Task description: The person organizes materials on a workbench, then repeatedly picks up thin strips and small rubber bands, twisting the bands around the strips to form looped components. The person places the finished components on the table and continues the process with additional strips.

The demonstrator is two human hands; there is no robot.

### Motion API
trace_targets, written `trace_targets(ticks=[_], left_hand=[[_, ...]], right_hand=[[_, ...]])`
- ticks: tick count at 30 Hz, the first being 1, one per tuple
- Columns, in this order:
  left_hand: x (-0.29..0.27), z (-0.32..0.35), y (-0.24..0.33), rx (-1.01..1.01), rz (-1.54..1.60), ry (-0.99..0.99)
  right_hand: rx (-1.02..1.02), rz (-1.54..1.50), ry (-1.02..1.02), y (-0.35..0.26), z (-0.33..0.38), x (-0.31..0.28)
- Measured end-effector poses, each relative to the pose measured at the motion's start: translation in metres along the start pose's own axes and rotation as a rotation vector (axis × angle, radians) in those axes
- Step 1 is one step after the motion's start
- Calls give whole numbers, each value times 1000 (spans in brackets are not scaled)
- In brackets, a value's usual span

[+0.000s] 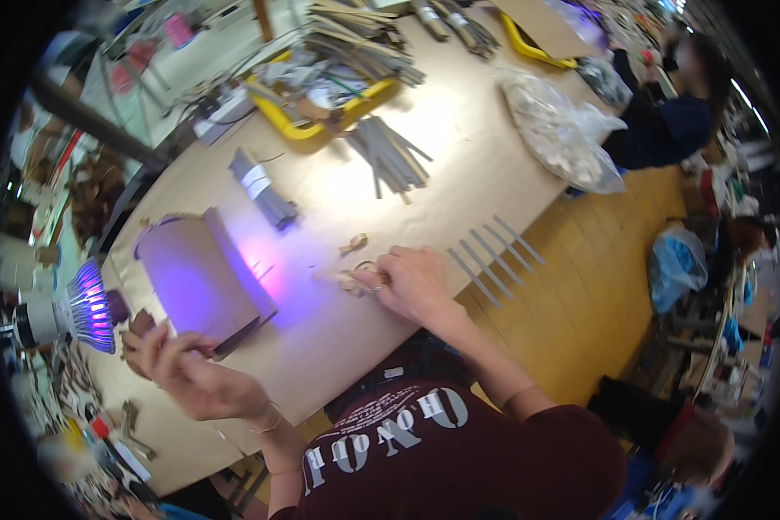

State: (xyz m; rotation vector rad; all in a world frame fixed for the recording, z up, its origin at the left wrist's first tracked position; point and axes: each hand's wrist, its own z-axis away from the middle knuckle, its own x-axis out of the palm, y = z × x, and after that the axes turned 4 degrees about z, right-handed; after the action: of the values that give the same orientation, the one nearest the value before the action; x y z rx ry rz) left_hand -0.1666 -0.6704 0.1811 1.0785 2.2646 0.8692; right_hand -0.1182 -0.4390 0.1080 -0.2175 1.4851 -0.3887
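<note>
At the table's near edge my right hand (414, 282) is closed, its thumb and fingers pinching a small beige curled strip (352, 281). A second short beige curl (353, 243) lies just beyond it. On the left my left hand (195, 374) is raised beside an ultraviolet-looking lamp (91, 305) glowing violet. Its fingers are curled against a brown piece (137, 345), whose shape is blurred and partly covered. Between the hands stands a brown cardboard box (195, 273), lit violet on its top. Several thin grey strips (485, 269) are lined up along the table's edge near my right hand.
Across the table lie a bundle of grey strips (264, 192), a loose fan of strips (392, 160) and a filled yellow tray (299, 130). A clear plastic bag of pale pieces (559, 134) sits at the far right edge. Another person (672, 117) is beyond it.
</note>
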Motion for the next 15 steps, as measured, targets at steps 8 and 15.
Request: trace_targets(ticks=[8, 15], left_hand=[[25, 74, -7, 460, 167, -597], [40, 98, 0, 626, 269, -843]], right_hand=[[64, -1109, -154, 6, 4, -13], [181, -1504, -285, 18, 14, -25]])
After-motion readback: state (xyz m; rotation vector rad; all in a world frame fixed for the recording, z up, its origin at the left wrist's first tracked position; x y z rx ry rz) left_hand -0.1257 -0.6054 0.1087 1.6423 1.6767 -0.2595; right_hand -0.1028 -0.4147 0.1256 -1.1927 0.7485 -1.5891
